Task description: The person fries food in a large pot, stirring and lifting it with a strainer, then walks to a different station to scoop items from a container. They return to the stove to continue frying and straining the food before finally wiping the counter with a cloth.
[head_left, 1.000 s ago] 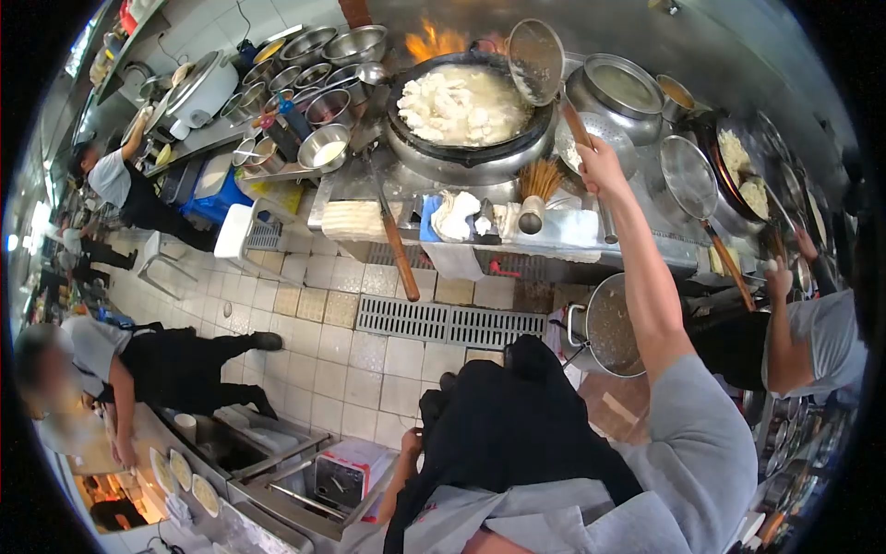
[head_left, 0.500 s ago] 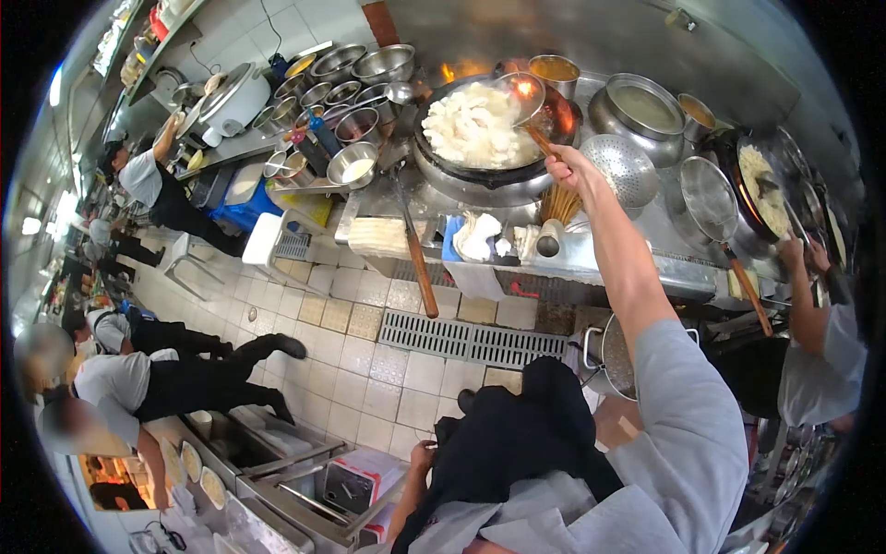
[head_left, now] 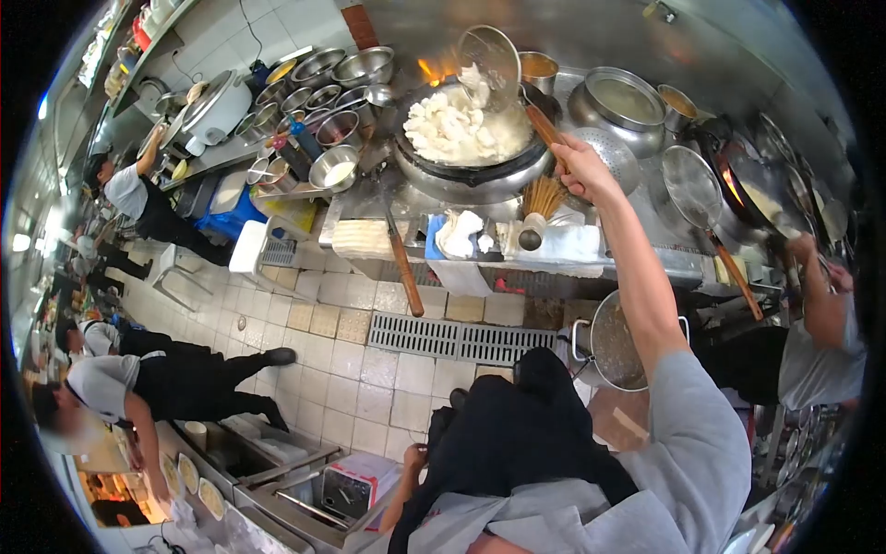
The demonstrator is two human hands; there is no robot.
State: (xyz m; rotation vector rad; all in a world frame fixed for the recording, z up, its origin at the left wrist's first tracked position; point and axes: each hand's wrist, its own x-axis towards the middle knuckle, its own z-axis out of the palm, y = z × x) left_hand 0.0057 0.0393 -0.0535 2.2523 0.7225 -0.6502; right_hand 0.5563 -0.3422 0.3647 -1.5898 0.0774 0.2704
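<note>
Well, my right hand (head_left: 583, 164) has fingers curled round the handle (head_left: 544, 125), surest hold for the strainer (head_left: 494, 63), tilted over the wok (head_left: 461, 173), probably front-heavy when loaded. My left hand's (head_left: 415, 456) fingers I can't make out.

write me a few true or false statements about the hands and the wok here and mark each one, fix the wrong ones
1. The right hand grips the wooden handle of a mesh strainer. True.
2. The left hand is holding the bristle brush. False: the left hand is low beside the dark clothing, and the bristle brush is at the counter, apart from it.
3. The wok is empty. False: it holds a heap of white food pieces.
4. Flames show at the far side of the wok. True.
5. The perforated ladle lies left of the wok. False: it is to the right of it.
</note>
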